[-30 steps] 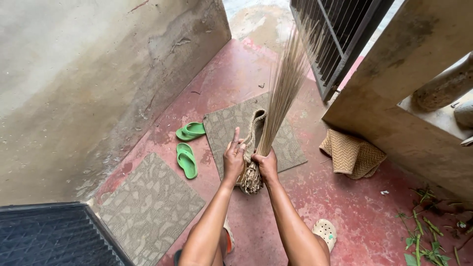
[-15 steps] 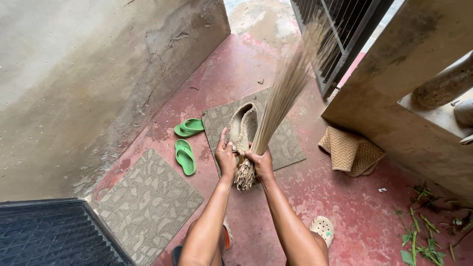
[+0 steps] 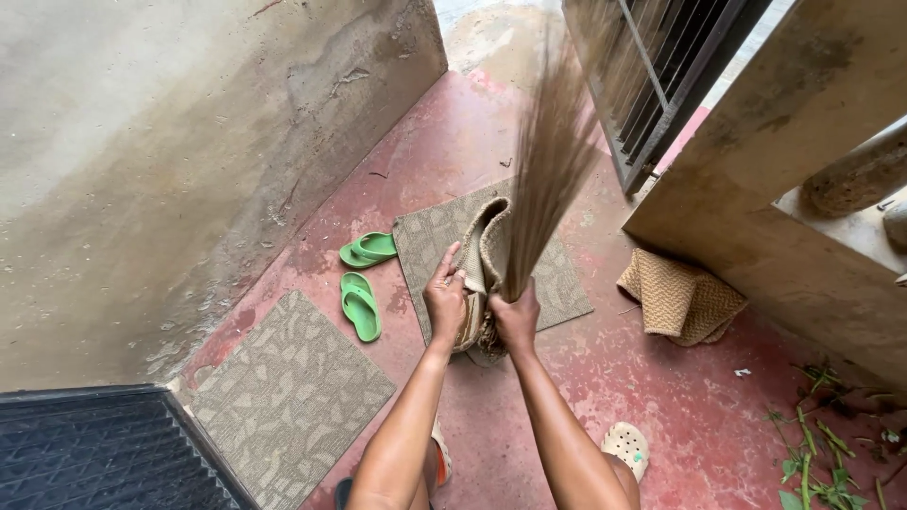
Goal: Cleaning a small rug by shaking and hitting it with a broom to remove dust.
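Two bare hands are working low over the red floor point(image 3: 605, 378), which is looking smooth, scuffed and blotchy. The right hand point(image 3: 516, 319) is wrapping its fingers tight around the bound base of a stick broom point(image 3: 546, 179), a sheaf of thin, stiff, straw-coloured bristles that is fanning out upward, blurred at the tips. The left hand point(image 3: 446, 300) is pinching a coarse woven cloth point(image 3: 484, 255), beige and ropy, with the forefinger sticking out straight; the cloth is curling in a loop right against the broom's base. Both are hanging above a flat grey patterned mat point(image 3: 557, 274). A second mat point(image 3: 288, 397) of the same weave is lying nearer the rough, stained concrete wall point(image 3: 170, 161). Glossy green flip-flops point(image 3: 361, 283) are sitting between the mats. A folded tan woven mat point(image 3: 678, 297) is slumping by the concrete step point(image 3: 756, 255).
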